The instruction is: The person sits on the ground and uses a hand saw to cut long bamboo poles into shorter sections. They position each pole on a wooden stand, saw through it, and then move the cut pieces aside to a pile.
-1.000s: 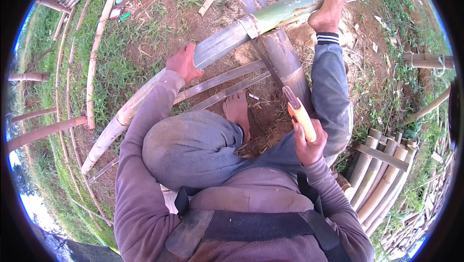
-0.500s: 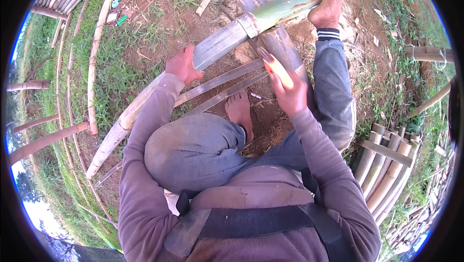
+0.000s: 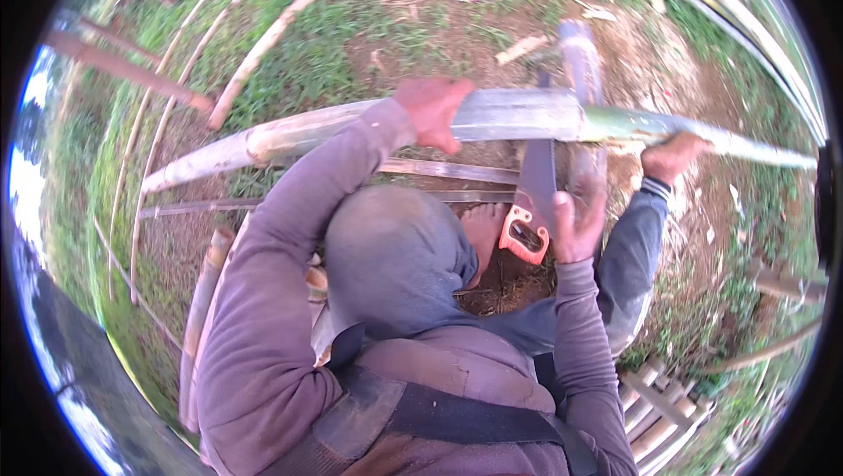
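A long bamboo pole, pale grey on the left and green on the right, lies across in front of me. My left hand grips it left of a node, thumb on the near side. A handsaw with an orange handle stands tilted against the pole, its blade reaching under it and its handle low by my left foot. Just right of that handle, my right hand is off the saw, palm up and fingers apart, slightly blurred. My right bare foot presses on the pole's green part.
A thicker support pole crosses beneath the bamboo. Thin split strips lie on the near side. Cut bamboo lengths are stacked at lower right. Rails run along the grass at left, and a wood chip lies beyond the pole.
My right hand has let go of the saw, which now leans at the pole. My left hand has moved right along the bamboo. The whole view has turned.
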Action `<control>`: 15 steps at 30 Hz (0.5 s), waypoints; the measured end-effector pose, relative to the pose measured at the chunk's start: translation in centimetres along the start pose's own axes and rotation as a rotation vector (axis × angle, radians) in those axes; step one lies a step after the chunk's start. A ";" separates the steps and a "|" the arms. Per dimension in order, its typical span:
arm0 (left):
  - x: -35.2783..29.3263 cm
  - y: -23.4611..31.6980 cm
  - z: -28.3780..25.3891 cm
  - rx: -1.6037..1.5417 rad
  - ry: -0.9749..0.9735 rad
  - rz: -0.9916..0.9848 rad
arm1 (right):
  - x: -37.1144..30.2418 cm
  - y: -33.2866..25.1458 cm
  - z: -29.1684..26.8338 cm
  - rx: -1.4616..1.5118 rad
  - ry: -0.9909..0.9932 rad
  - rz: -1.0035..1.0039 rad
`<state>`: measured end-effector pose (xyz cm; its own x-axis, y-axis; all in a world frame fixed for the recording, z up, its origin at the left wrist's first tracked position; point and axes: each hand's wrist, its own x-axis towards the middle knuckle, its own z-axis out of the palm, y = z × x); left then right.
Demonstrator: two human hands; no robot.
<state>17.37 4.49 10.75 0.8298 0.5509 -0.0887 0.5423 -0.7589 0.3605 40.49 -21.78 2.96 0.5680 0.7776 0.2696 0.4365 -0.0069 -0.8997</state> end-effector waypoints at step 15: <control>-29.5 -9.7 -0.6 -1.214 2.151 -0.567 | 4.8 -18.0 -1.4 0.747 -0.119 0.189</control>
<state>-12.49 -4.22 10.38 -0.8434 0.5372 -0.0085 -0.3234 -0.4950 0.8064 36.33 -18.82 20.94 0.4886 0.8681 0.0878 -0.2699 0.2460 -0.9309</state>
